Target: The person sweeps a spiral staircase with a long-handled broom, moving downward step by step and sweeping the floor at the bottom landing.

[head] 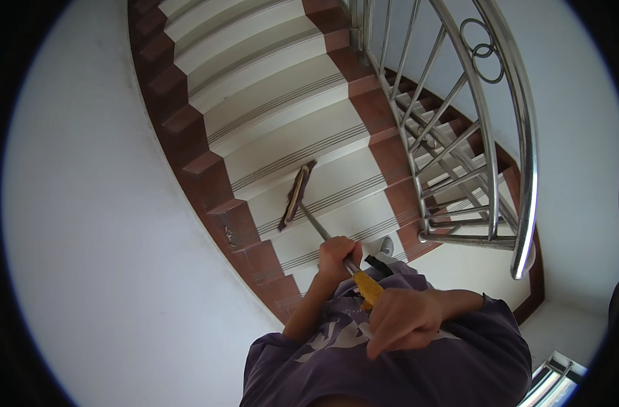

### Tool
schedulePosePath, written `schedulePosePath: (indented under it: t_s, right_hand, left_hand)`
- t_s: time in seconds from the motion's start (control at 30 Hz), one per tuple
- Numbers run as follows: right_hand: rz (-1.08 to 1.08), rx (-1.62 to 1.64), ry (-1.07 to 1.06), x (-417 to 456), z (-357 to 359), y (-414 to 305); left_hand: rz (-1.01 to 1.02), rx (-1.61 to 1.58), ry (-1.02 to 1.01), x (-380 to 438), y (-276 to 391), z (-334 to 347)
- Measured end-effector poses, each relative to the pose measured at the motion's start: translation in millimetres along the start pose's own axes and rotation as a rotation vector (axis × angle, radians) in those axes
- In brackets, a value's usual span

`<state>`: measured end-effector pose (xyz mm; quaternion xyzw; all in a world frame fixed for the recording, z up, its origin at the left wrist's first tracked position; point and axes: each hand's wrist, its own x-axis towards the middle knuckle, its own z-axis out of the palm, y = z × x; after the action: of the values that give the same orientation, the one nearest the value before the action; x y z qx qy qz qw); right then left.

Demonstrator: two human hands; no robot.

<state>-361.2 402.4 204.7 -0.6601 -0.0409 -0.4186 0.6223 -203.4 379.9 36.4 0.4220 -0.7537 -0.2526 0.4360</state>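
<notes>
A flat mop reaches away from my body, and its dark-fringed mop head [296, 196] rests across the pale stair steps [335, 168]. My left hand [338, 255] is wrapped around the lower part of the metal mop pole [315, 224]. Nearer my chest, my right hand [406, 320] is closed around the upper end of the pole, with one finger extended along it. Between the two hands, the pole has a yellow wrapping [368, 289]. The very end of the pole is mostly hidden by my right hand.
To the right runs a stainless steel stair railing [528, 168] with ring ornaments. A white wall [106, 229] with stepped red-brown skirting [205, 165] borders the left. Beyond the railing lies another stair flight [459, 168]. One grey shoe [386, 246] shows below me.
</notes>
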Motion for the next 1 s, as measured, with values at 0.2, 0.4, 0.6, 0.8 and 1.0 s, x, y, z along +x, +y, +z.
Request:
schedulePosePath:
  t_s: [0.2,0.4,0.6,0.8,1.0]
  right_hand:
    - [0.466,0.031,0.209,-22.8,-30.2,-2.0]
    - [0.466,-0.002,0.240,-36.0,-58.0,-34.3]
    - [-0.029,-0.322,0.575,-69.2,-64.6,-63.9]
    - [-0.433,-0.377,0.475,-107.6,-62.5,-113.6]
    - [-0.120,-0.601,0.912,-166.6,-91.1,-71.3]
  left_hand:
    - [-0.170,0.049,-0.090,-44.8,-2.6,-6.9]
    - [-0.160,0.033,-0.109,-29.7,11.2,21.8]
    - [-0.120,-0.186,-0.274,47.5,45.5,68.5]
    - [0.266,-0.170,-0.315,114.8,85.5,129.1]
    - [0.271,0.017,-0.427,149.9,13.0,182.8]
